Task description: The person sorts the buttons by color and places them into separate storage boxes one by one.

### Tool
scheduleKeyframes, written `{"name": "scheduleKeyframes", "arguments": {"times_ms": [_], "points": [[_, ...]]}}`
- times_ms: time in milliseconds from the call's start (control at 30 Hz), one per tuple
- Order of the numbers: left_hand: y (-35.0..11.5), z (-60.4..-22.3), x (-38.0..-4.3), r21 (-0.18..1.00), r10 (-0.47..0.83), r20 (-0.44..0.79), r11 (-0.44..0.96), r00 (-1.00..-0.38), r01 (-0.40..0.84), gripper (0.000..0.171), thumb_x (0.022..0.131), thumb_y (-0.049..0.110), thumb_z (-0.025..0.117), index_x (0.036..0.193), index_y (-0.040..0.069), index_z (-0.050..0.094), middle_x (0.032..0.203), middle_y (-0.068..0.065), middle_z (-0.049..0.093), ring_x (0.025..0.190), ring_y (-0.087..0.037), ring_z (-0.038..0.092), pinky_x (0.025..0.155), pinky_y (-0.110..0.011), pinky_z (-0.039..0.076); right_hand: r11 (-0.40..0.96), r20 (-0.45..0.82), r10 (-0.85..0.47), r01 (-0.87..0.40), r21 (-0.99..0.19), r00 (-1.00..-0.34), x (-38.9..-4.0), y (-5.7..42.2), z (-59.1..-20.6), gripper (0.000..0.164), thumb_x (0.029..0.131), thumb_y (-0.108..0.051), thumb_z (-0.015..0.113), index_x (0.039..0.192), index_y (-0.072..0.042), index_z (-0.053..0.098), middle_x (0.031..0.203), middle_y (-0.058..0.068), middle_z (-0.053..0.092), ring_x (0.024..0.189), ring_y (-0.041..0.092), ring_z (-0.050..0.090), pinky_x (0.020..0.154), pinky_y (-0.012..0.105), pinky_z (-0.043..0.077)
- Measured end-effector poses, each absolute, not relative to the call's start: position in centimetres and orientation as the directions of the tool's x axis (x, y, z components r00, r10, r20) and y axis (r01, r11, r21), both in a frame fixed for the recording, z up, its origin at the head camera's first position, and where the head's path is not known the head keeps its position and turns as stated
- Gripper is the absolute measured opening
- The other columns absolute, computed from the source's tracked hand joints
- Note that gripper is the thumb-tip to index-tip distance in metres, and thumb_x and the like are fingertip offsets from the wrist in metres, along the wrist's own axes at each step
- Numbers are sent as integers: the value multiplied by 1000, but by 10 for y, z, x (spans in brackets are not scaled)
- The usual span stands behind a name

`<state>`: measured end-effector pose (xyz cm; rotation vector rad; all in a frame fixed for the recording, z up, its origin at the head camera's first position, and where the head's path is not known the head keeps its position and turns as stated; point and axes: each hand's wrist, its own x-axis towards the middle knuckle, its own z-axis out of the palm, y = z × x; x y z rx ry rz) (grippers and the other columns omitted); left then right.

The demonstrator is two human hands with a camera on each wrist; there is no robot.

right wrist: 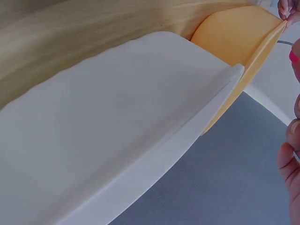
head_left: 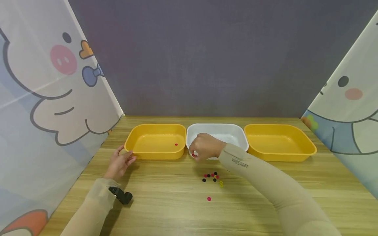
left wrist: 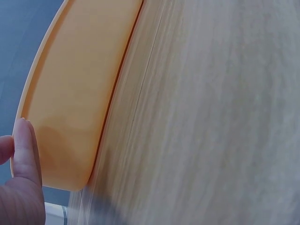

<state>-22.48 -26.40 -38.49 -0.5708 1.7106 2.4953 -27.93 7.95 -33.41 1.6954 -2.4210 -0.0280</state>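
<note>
My right hand [head_left: 204,146] is over the front left part of the white tray [head_left: 217,127], pinching a small pinkish-red button [head_left: 193,155] between its fingertips. In the right wrist view, part of that button [right wrist: 294,56] shows at the right edge. My left hand [head_left: 118,164] touches the front left corner of the left yellow tray [head_left: 156,156], its fingers fairly straight against the wall. One pinkish-red button [head_left: 176,144] lies inside that tray. On the table before the white tray is a loose group of black, red and yellow buttons [head_left: 214,180].
Another yellow tray [head_left: 282,157] stands at the right, in a row with the other two. A single red button [head_left: 209,199] lies nearer on the wooden table [head_left: 165,203]. A dark grey panel [head_left: 206,59] rises behind, with printed cloths at both sides.
</note>
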Motion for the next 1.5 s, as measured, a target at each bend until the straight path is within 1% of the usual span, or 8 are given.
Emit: {"name": "scheduleKeyframes", "arguments": {"times_ms": [200,367,567,767,900,1100,1233,1500], "points": [[-264,-387,-225,904,-174,-312,-357,-934,-235,74,99,-1,45,154,14,-2,72,0,60,60,-8,64,65,-17,57,374,135,-924,-918,132,-357,-287,68,-333,5,76,-19,71,72,-18,69,69,-11,66,57,6,54,64,27,49],[-265,-390,-226,913,-189,-294,-346,-937,-216,74,99,-1,45,154,13,-2,72,0,60,59,-8,64,65,-17,57,413,135,-908,-902,121,-397,-296,57,-329,5,76,-20,71,75,-15,70,70,-8,67,57,9,53,63,27,47],[-263,-394,-227,917,-184,-280,-343,-942,-206,73,98,-2,46,153,11,-1,74,-1,59,60,-7,63,65,-16,57,410,135,-910,-901,145,-392,-301,51,-327,6,75,-20,70,73,-15,70,66,-8,65,55,9,50,60,27,47],[-262,-396,-229,909,-182,-287,-360,-940,-208,74,98,-3,45,153,12,-1,72,-1,58,58,-8,62,63,-16,57,419,112,-907,-891,172,-405,-302,45,-326,6,75,-22,72,73,-18,69,70,-8,67,57,9,54,63,29,49],[-263,-395,-228,908,-184,-286,-365,-941,-204,72,98,-3,45,153,11,0,68,-1,59,56,-7,62,62,-16,57,444,88,-896,-883,151,-436,-302,39,-323,5,77,-21,71,77,-17,70,73,-7,68,59,10,54,63,28,49],[-266,-391,-226,907,-186,-298,-361,-936,-217,74,98,-2,46,153,13,-1,68,0,59,57,-7,63,63,-16,57,478,58,-879,-873,102,-474,-306,31,-319,6,79,-19,69,82,-15,71,78,-6,69,57,9,49,59,24,48],[-268,-390,-227,910,-182,-297,-351,-937,-220,74,98,-3,45,153,13,-2,70,-1,58,57,-8,63,63,-16,57,498,38,-867,-859,123,-497,-310,27,-317,10,79,-22,71,86,-15,72,81,-5,70,61,9,52,62,24,49],[-266,-394,-229,910,-176,-289,-357,-941,-213,73,99,-3,44,153,12,-2,73,-2,56,57,-8,62,63,-16,57,588,-8,-807,-805,82,-591,-318,24,-317,10,81,-26,70,86,-18,70,79,-7,68,64,11,51,61,26,47]]}}
